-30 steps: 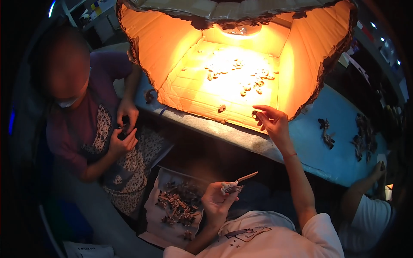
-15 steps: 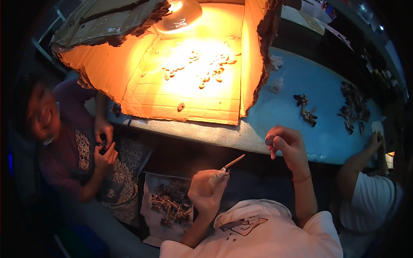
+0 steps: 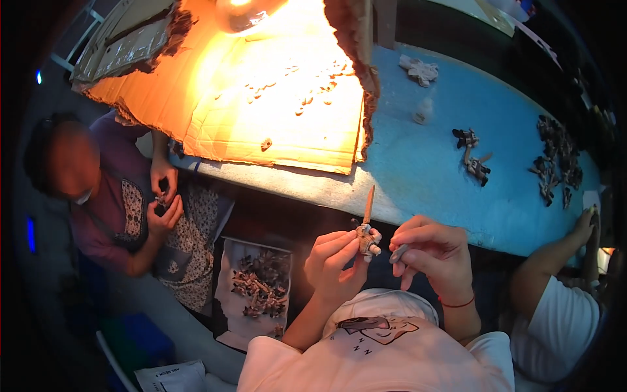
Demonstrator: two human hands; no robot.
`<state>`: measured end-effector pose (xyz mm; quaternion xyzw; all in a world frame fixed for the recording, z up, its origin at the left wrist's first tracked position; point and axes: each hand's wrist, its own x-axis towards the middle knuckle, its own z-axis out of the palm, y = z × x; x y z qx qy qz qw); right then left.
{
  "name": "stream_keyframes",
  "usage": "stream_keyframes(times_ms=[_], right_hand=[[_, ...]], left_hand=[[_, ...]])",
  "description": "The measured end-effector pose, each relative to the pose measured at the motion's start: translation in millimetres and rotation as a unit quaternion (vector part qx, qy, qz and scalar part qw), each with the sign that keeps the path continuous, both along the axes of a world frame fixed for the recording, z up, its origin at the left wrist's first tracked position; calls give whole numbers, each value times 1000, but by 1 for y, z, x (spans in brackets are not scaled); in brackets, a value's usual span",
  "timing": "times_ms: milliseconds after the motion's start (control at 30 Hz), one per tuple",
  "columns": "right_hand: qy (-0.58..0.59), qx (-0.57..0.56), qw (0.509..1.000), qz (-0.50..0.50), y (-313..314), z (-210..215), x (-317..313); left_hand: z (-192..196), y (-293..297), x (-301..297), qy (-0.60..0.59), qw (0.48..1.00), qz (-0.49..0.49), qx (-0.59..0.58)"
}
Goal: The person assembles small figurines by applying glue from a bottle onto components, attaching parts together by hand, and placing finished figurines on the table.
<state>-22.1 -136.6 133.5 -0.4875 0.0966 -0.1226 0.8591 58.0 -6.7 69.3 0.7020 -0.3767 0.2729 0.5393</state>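
My left hand (image 3: 334,260) pinches a small figure on a thin wooden stick (image 3: 368,222), held upright in front of my chest. My right hand (image 3: 432,249) sits just to its right, fingers closed on a small grey piece (image 3: 398,252) close to the figure. Both hands hover over my lap, near the front edge of the blue table (image 3: 431,176). On the orange-lit cardboard sheet (image 3: 261,124) under a lamp (image 3: 243,12) lie several small pieces (image 3: 307,98).
A person at the left (image 3: 124,202) works on a small dark item with both hands. A white tray of small parts (image 3: 256,287) lies between us. Dark figures (image 3: 473,160) and a cluster (image 3: 555,163) lie on the table's right. Another person's arm (image 3: 555,268) rests at far right.
My right hand has drawn back from the lit cardboard and come down beside my left, holding a small piece. My left hand raised the stick upright. The view swung right.
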Motion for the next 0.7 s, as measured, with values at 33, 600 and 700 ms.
stream_keyframes(times_ms=[33, 600, 700], right_hand=[[5, 2, 1000, 8, -1, -1, -1], [40, 46, 998, 8, 3, -8, -1], [50, 46, 998, 10, 2, -8, -1]], left_hand=[[1, -2, -1, -6, 1000, -3, 5], [3, 1, -2, -59, 997, -12, 53], [4, 2, -2, -64, 996, -12, 58]])
